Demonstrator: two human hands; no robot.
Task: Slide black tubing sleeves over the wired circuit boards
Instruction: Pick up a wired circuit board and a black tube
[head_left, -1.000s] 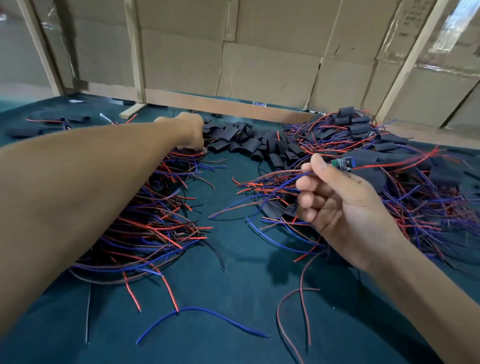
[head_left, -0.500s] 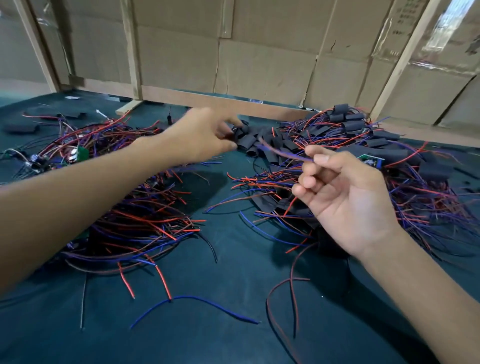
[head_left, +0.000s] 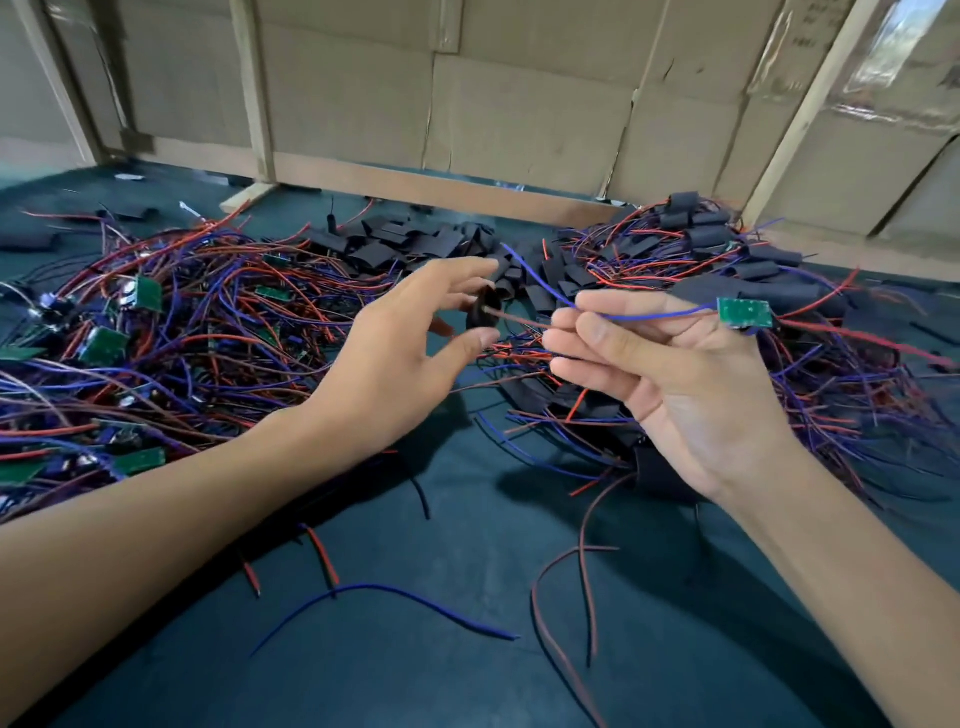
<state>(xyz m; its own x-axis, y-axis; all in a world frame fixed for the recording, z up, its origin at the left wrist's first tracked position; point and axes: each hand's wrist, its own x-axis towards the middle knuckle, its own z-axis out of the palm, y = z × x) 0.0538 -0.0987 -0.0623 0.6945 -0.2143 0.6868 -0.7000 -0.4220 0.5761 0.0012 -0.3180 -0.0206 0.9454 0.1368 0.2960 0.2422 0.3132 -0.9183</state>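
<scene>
dark green felt table (head_left: 441, 665) is carrying a big left heap of bare wired green boards (head_left: 145, 353) waiting, a sleeved heap (head_left: 727, 249) far right; loose black tubing sleeves pile (head_left: 395, 244) sitting between; right hand (head_left: 675, 374) is pinching red and blue wires of a small green circuit board (head_left: 743, 313), left hand (head_left: 415, 338) is holding one black sleeve (head_left: 483, 312) at the red wire tip

Green board (head_left: 743, 312), black sleeve (head_left: 483, 312) apart.
</scene>
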